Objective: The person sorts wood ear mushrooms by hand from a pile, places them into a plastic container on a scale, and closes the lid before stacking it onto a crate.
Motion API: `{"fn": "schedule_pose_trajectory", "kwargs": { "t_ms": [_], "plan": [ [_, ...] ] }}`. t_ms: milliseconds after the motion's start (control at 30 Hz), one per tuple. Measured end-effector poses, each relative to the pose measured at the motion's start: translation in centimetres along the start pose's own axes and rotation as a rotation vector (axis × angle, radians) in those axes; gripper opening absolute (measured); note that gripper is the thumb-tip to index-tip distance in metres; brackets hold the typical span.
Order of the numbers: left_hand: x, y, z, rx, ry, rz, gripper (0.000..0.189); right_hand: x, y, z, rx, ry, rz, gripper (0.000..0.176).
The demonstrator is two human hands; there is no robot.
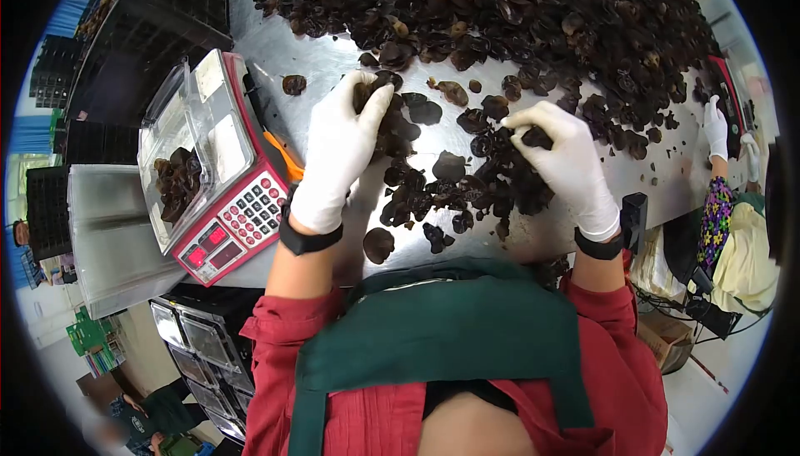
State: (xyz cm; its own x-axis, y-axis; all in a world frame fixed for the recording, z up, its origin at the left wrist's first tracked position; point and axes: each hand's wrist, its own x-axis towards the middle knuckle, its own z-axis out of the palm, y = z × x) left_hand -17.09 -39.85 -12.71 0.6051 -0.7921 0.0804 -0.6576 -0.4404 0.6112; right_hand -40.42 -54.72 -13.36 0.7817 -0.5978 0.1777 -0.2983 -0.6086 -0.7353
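Both my hands wear white gloves over a steel table (279, 47) strewn with dark brown wood ear mushrooms (450, 166). With its thumb and forefinger bent together, my left hand (343, 139) closes on a wood ear mushroom (382, 81) at the left of the loose pieces. My right hand (567, 160) is pinched just above the scattered cluster on the right. Whatever lies between its fingertips is too small or hidden to make out. Several single mushrooms (379, 245) lie flat near the table's front edge.
A large heap of mushrooms (517, 10) covers the back of the table. To the left stands a red and white digital scale (250, 206) with mushrooms (177, 185) in its clear-lidded tray. At far right, a co-worker's gloved hand (715, 129) rests by the table edge.
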Motion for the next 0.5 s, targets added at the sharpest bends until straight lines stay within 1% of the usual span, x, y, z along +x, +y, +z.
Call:
{"fn": "schedule_pose_trajectory", "kwargs": {
  "t_ms": [67, 100, 133, 200, 233, 267, 333, 400, 467, 500],
  "plan": [
    [-1.0, 0.2, -0.6, -0.909, -0.21, -0.214, 0.022, -0.1, -0.2, 1.0, 0.013, -0.055, -0.011, 0.021],
    [-1.7, 0.5, -0.5, -1.139, -0.19, -0.227, 0.016, -0.3, -0.1, 1.5, -0.006, -0.084, -0.023, 0.024],
    [-2.2, 0.5, -0.5, -1.137, -0.191, -0.226, 0.016, -0.3, -0.2, 1.9, -0.004, -0.081, -0.024, 0.024],
    [-2.8, 0.4, -0.6, -1.156, -0.122, -0.268, 0.009, -0.2, -0.5, 2.4, -0.185, -0.079, -0.058, 0.019],
    [-2.9, -0.1, -0.6, -1.115, -0.152, -0.254, 0.011, 0.0, 0.2, 2.7, -0.192, -0.046, -0.06, 0.024],
    [-3.1, -0.1, -0.6, -1.116, -0.15, -0.256, 0.011, 0.3, 0.2, 2.7, -0.192, -0.049, -0.061, 0.024],
    [-3.4, 0.3, -0.9, -0.954, -0.115, -0.24, 0.014, 1.2, 0.1, 2.9, -0.264, -0.022, 0.004, 0.022],
    [-3.4, 0.8, -0.8, -0.95, -0.105, -0.25, 0.013, 1.6, 1.1, 3.9, -0.286, -0.026, -0.03, 0.023],
    [-3.3, 0.9, -0.6, -0.947, -0.097, -0.261, 0.012, 1.7, 2.3, 5.0, -0.414, -0.038, -0.061, 0.02],
    [-3.3, 0.6, -0.3, -0.87, -0.105, -0.271, 0.01, 1.7, 2.3, 4.7, -0.415, -0.035, -0.062, 0.02]
  ]
}}
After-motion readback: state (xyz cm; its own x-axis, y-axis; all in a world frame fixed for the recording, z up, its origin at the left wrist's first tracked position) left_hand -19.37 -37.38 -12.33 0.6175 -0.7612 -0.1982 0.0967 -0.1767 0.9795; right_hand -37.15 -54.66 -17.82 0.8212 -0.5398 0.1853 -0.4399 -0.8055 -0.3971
